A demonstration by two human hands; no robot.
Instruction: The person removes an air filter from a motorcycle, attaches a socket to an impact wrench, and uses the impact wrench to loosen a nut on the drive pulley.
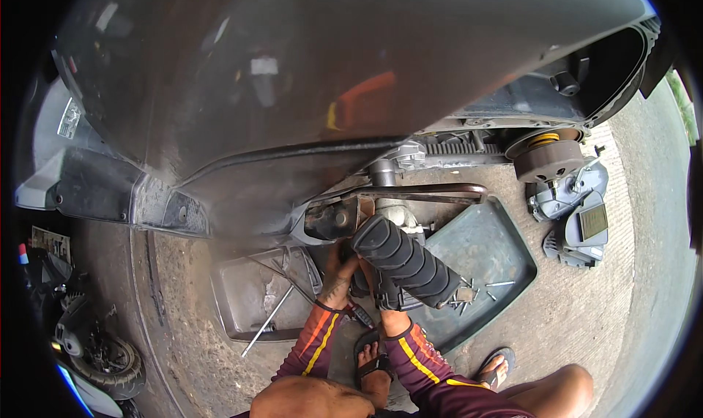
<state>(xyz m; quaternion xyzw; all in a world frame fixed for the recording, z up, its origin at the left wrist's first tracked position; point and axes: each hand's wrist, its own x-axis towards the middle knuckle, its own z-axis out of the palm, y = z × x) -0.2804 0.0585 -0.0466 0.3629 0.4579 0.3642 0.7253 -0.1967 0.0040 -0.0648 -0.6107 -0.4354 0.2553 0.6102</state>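
I am at the underside of a grey scooter point(256, 81), both hands reaching in beneath its body. My left hand point(337, 277) is raised close to the footrest bracket point(329, 220); its fingers are hidden there. A black ribbed rubber footrest point(406, 260) covers most of my right hand point(396, 323), so only the wrist shows clearly. What either hand holds cannot be made out. Below my left hand lies a dark tool handle point(359, 314), partly covered by my sleeve. Above the footrest runs a bent metal bar point(425, 189).
A green-grey tray point(505, 249) holds several loose bolts point(469, 293). On the left, a grey tray point(234, 301) has a long metal rod point(267, 321) across it. Removed engine covers point(582, 231) lie right of the round clutch drum point(548, 160). Another motorbike's wheel point(110, 363) stands lower left.
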